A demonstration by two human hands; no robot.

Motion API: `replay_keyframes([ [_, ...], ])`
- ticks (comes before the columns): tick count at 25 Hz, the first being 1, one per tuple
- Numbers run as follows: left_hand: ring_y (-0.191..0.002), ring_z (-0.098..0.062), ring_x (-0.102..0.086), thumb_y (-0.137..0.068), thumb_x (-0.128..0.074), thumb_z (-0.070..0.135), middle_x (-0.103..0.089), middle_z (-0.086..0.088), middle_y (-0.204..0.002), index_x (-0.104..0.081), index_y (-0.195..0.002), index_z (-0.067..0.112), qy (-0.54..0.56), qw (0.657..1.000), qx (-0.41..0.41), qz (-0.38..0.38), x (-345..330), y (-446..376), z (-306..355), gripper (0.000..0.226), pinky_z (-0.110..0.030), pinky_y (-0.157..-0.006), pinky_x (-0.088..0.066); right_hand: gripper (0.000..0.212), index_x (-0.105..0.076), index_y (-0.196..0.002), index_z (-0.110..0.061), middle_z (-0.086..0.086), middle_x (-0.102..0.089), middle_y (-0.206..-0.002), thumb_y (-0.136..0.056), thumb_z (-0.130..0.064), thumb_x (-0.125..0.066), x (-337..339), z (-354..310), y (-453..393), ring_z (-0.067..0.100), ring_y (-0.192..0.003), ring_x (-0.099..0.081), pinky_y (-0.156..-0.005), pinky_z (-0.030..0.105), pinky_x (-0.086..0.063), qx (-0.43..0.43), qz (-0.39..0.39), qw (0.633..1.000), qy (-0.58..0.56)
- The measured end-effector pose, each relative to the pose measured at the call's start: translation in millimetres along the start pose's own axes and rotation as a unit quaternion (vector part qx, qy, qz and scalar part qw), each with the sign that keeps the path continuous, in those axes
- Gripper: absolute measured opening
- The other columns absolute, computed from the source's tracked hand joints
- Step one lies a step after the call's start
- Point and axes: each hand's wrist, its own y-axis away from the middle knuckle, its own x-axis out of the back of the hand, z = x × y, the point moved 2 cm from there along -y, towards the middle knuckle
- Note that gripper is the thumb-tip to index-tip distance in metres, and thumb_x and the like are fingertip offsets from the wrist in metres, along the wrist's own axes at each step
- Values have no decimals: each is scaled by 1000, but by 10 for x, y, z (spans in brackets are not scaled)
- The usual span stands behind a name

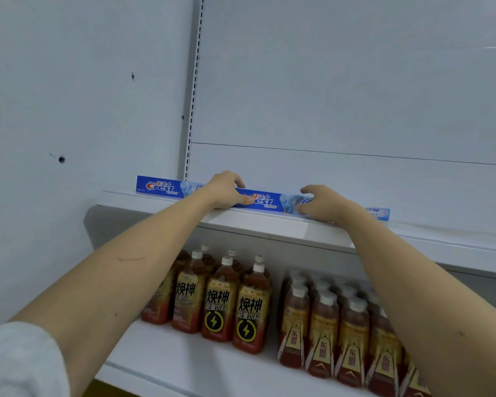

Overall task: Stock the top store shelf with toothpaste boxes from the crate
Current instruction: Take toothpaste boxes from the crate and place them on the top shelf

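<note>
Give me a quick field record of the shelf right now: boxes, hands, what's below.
top shelf: two Crest toothpaste boxes lying end to end along the front edge
left box: left hand grips its right end
right box: right hand curls round it
lower shelf: energy drink bottles and a second group of bottles
crate: not in view

Two toothpaste boxes (265,201) line the top shelf (269,224) front edge; its right end and the space above stay open.
</note>
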Motion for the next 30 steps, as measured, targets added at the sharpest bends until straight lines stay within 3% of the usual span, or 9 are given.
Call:
replay_keyframes([
  [6, -121, -23, -52, -86, -73, 34, -53, -9, -135, -55, -133, 12, -13, 1000, 8, 20, -63, -32, 3, 55, -35, -96, -46, 60, -33, -150, -15, 6, -35, -155, -95, -25, -54, 20, -2, 55, 26, -137, -40, -109, 36, -35, -4, -21, 1000, 0],
  [9, -121, -24, -51, -87, -72, 31, -52, -10, -136, -55, -131, 14, -23, 998, 7, 51, -79, 54, 41, 50, -37, -98, -47, 55, -35, -149, -14, 8, -36, -154, -97, -23, -52, 69, -20, 192, 26, -136, -41, -107, 33, -34, 15, 10, 1000, -14],
  [13, -126, -28, -47, -92, -64, 37, -45, -11, -138, -52, -133, 18, -25, 995, 31, 89, -135, 205, 116, 47, -40, -102, -45, 51, -38, -147, -15, 10, -39, -149, -97, -19, -50, 144, -42, 416, 26, -123, -51, -93, 27, -36, 45, 53, 996, -62],
  [15, -128, -28, -44, -95, -58, 39, -45, -10, -139, -49, -136, 19, -23, 994, 35, 103, -182, 306, 208, 46, -42, -105, -43, 52, -36, -147, -18, 10, -39, -148, -97, -20, -51, 168, -20, 555, 25, -123, -51, -95, 30, -40, 49, 65, 991, -109],
  [18, -129, -25, -44, -98, -53, 36, -45, -7, -142, -47, -139, 21, 92, 987, 35, 130, -253, 489, 380, 44, -42, -103, -45, 55, -31, -149, -22, 9, -40, -147, -98, -24, -51, 227, 35, 794, 23, -128, -47, -102, 36, -42, 53, 79, 974, -204],
  [20, -127, -20, -47, -101, -49, 35, -45, -4, -145, -46, -140, 21, 188, 967, 42, 169, -280, 639, 543, 43, -35, -95, -48, 55, -30, -150, -23, 6, -42, -146, -99, -28, -50, 301, 104, 996, 20, -123, -48, -96, 33, -40, 47, 79, 958, -272],
  [22, -128, -16, -46, -103, -44, 34, -46, 1, -145, -47, -140, 21, 256, 944, 43, 205, -341, 806, 713, 39, -29, -93, -42, 51, -34, -148, -24, 3, -46, -142, -99, -31, -50, 335, 193, 1192, 16, -120, -48, -94, 30, -38, 45, 78, 937, -338],
  [26, -121, -7, -51, -102, -46, 24, -59, 7, -131, -60, -128, 19, 408, 874, 24, 264, -631, 1241, 1044, 31, -20, -98, -37, 45, -43, -142, -27, -2, -50, -139, -98, -36, -50, 266, 437, 1491, 16, -128, -49, -111, 40, -38, 46, 71, 892, -445],
  [30, -114, -3, -58, -101, -45, 18, -67, 6, -119, -66, -120, 15, 479, 824, 28, 300, -1048, 1697, 1151, 28, -10, -94, -41, 42, -47, -141, -28, -6, -51, -142, -100, -38, -46, 74, 643, 1783, 12, -131, -47, -115, 38, -35, 53, 56, 866, -494],
])
